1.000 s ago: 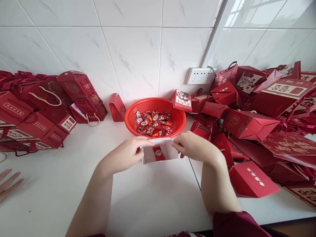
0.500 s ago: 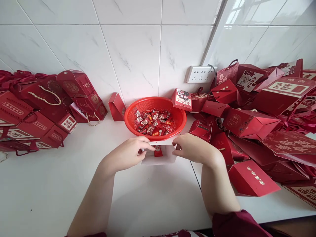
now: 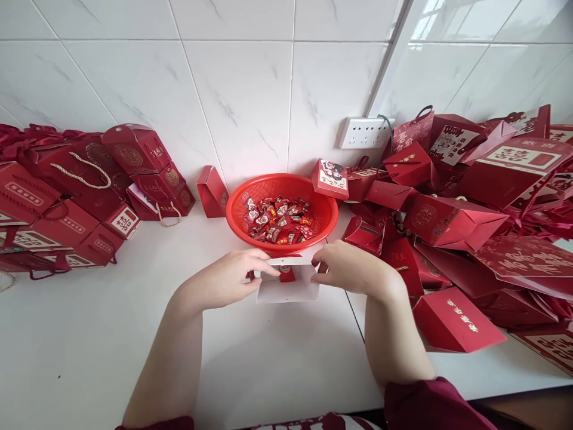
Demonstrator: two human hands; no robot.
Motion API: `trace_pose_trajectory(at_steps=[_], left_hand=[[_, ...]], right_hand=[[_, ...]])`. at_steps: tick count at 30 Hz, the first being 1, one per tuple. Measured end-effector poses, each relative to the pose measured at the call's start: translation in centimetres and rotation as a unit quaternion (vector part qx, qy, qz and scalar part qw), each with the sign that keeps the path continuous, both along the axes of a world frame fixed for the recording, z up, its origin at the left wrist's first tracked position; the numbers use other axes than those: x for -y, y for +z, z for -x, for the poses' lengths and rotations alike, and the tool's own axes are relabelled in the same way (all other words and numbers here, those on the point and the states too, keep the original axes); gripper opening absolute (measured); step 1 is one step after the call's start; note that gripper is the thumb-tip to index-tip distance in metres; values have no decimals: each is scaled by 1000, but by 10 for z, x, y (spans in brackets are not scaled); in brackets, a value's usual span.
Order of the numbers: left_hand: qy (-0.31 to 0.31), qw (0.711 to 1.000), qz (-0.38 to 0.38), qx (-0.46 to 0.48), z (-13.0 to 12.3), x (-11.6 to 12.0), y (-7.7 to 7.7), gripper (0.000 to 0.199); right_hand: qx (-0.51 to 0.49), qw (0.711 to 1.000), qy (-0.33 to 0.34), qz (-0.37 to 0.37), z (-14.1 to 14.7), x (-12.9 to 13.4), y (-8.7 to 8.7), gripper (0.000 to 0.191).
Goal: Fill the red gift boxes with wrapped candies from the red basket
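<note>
An open box (image 3: 286, 291) with a white inside lies on the white table, its opening toward me. A red wrapped piece (image 3: 287, 274) shows inside it. My left hand (image 3: 233, 276) grips the box's left side, fingers bent over the edge and flap. At the right side, my right hand (image 3: 347, 266) pinches the box near the same raised flap. Just behind the box stands a red plastic basket (image 3: 237, 230) holding several wrapped candies (image 3: 280, 222).
Stacked red gift boxes (image 3: 67, 224) fill the left. A heap of red boxes and bags (image 3: 456, 221) covers the right. One small red box (image 3: 212, 192) stands left of the basket. A white socket strip (image 3: 364, 132) is on the tiled wall.
The box's upper flap has tipped slightly, showing a red strip behind it, and the box opening faces me a little more. Both hands keep their hold with small shifts.
</note>
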State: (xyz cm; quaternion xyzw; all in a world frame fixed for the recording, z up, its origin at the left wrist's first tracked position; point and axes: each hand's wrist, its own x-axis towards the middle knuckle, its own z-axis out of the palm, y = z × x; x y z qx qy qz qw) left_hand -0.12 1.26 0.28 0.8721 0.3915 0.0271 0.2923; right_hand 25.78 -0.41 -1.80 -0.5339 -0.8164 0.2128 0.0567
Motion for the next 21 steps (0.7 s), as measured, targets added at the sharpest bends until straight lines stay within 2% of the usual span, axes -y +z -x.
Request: trace_pose_trajectory(at_steps=[3,8,10,13,15,17,18,21], left_hand=[[13,1000,-3,15,-1,-3,-3,46],[113,991,-6,74,-7,-17,-18,40],[136,988,-12,67,-9,-21,-23,35],[150,988,-6,44,-11,-22,-25,40],[156,987,5,43,-11,-20,-24,39],[152,987,14,45,-10,-18,-22,37],[146,988,19,44,-8,-17,-21,36],[126,991,45,25,-4,-10,-16,49]], right_hand=[[-7,1000,-4,-13,3,-1,-1,15],[-7,997,-54,-56,8,-9,-1,28],[-14,995,-77,-63,5,-18,1,32],[25,990,-115,-71,0,-46,1,37],[83,989,-114,-37,2,-72,-1,32],[114,990,-81,13,12,-100,-7,22],[132,988,-60,45,19,-112,-11,25],[201,970,-29,131,41,-142,-28,25]])
